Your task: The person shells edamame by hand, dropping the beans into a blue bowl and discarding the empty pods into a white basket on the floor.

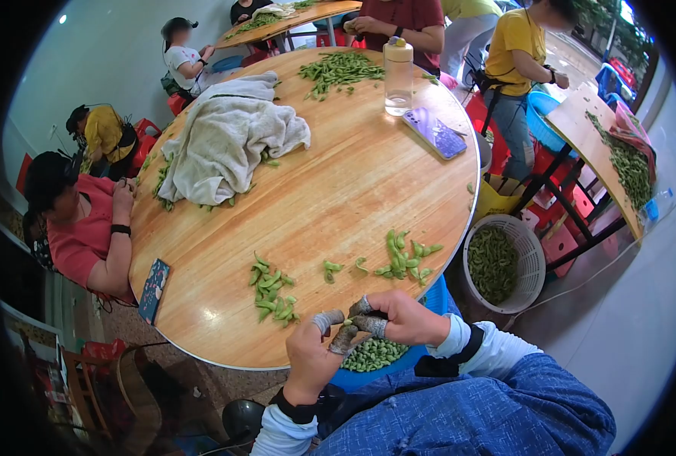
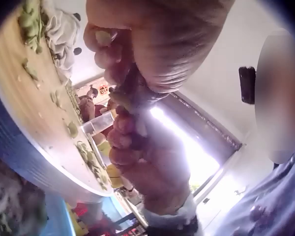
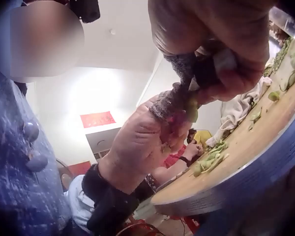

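Observation:
Over the near rim of the round wooden table [image 1: 330,190], both hands meet, their fingers and thumbs wrapped in grey tape. The left hand [image 1: 313,353] and the right hand [image 1: 406,318] pinch a small green pod [image 1: 347,322] between them, mostly hidden by the fingertips. In the right wrist view a bit of the green pod [image 3: 192,109] shows between the two hands. Below them a blue basin [image 1: 353,378] holds shelled green beans [image 1: 372,355]. Loose pods lie on the table in a left pile [image 1: 271,291] and a right pile [image 1: 400,258].
A grey cloth [image 1: 228,140] covers more pods on the table. A bottle [image 1: 398,80] and a phone [image 1: 434,133] stand and lie at the far right; a patterned phone [image 1: 153,291] lies at the left edge. A white basket [image 1: 537,262] of pods stands on the floor. Several people sit around.

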Tool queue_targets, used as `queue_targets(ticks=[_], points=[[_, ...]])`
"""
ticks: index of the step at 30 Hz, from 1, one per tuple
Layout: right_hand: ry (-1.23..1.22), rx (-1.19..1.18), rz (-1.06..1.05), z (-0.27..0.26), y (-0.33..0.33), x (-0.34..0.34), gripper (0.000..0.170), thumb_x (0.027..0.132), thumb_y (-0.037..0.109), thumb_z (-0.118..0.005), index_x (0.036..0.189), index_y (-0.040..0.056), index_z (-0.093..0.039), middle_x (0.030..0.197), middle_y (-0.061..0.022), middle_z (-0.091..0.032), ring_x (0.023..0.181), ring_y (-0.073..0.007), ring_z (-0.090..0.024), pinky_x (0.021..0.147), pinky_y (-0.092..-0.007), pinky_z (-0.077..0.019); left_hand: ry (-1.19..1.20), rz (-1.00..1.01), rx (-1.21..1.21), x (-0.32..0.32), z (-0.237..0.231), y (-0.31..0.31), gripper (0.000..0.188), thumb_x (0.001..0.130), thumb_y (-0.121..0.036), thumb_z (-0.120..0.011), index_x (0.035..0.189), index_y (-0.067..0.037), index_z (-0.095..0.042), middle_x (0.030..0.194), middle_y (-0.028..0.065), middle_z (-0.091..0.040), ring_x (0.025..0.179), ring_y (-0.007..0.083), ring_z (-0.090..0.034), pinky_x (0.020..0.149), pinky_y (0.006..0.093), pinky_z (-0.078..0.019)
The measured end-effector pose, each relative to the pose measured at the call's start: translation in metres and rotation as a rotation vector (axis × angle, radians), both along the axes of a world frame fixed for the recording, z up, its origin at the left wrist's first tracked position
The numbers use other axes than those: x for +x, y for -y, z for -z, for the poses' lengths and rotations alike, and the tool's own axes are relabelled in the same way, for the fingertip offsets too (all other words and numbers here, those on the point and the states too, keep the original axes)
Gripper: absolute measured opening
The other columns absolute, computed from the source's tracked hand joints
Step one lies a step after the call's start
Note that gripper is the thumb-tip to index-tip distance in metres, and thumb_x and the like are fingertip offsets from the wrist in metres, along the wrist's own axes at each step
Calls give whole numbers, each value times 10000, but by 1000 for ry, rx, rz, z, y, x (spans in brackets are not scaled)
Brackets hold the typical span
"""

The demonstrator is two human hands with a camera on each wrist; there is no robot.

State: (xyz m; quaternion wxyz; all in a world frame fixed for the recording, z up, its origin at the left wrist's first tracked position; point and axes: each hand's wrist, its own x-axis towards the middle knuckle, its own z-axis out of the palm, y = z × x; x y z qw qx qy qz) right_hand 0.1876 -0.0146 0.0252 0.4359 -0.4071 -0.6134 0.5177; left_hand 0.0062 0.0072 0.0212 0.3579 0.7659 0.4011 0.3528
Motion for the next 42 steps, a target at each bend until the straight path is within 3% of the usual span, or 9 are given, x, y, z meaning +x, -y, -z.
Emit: queue_targets(ticks=[2, 8, 11, 16, 25, 31, 34, 37, 42], points=[[130, 78, 46, -6, 2, 0, 119, 770, 37, -555, 876, -16, -571, 715, -164, -575, 653, -223, -559, 591, -310, -430, -93, 16, 218, 0, -10, -3, 258, 664, -128, -709, 846, 11, -591, 650, 140, -578, 543, 220, -565, 501, 291, -443], [317, 253, 92, -1, 4, -6, 193, 669, 4, -560, 861, -14, -571, 733, -229, -544, 688, -402, -509, 565, -383, -411, -80, 76, 48, 1, -10, -8, 242, 661, -102, -694, 841, 16, -583, 629, 155, -579, 522, 246, -576, 507, 308, -462], [354, 205, 123, 3, 4, -7, 133, 720, 20, -564, 849, -11, -566, 705, -187, -560, 643, -316, -548, 574, -351, -420, -78, 5, -36, 6, -9, -7, 201, 675, -67, -661, 835, 22, -579, 624, 136, -582, 522, 196, -571, 510, 285, -455], [-141, -203, 66, 0, -5, 5, 77, 817, 71, -546, 845, 1, -563, 707, -22, -554, 669, -95, -495, 597, -253, -415, 309, 56, -535, -4, -1, -9, 211, 805, -24, -513, 1008, 32, -511, 735, 88, -545, 675, 104, -508, 609, 258, -431], [-344, -379, -41, 1, -3, -2, 104, 842, 113, -524, 842, 12, -546, 732, 21, -527, 677, -61, -446, 597, -213, -385, -211, 145, 77, 4, -2, -5, 178, 738, -127, -618, 823, 3, -531, 636, 183, -538, 589, 363, -541, 511, 392, -421], [-314, -412, -64, 5, -2, -1, 105, 838, 95, -512, 839, -6, -540, 715, 26, -517, 680, -63, -452, 602, -218, -391, -337, 117, 316, 7, -9, -2, 201, 715, -141, -649, 779, 1, -521, 611, 174, -527, 586, 356, -541, 503, 385, -421], [-380, -467, -93, 8, 0, -2, 109, 838, 92, -513, 838, -14, -539, 733, 23, -530, 697, -66, -465, 629, -228, -409, -136, 132, 104, 7, -5, 2, 212, 718, -128, -661, 791, 8, -516, 608, 136, -534, 559, 288, -560, 493, 347, -424], [-350, -182, -33, 11, 1, -7, 107, 839, 90, -518, 846, -16, -536, 720, 4, -536, 700, -76, -467, 639, -249, -422, 210, 129, -209, 10, 7, 5, 152, 796, -128, -606, 799, -1, -524, 606, 61, -535, 530, 170, -547, 464, 292, -416], [0, 176, 52, 3, 1, -6, 96, 788, 58, -554, 856, -4, -529, 733, -128, -560, 718, -266, -544, 632, -319, -428, 700, 53, -880, 7, 9, 9, 141, 899, -130, -442, 864, -34, -539, 660, 6, -543, 552, 73, -513, 472, 216, -417]])
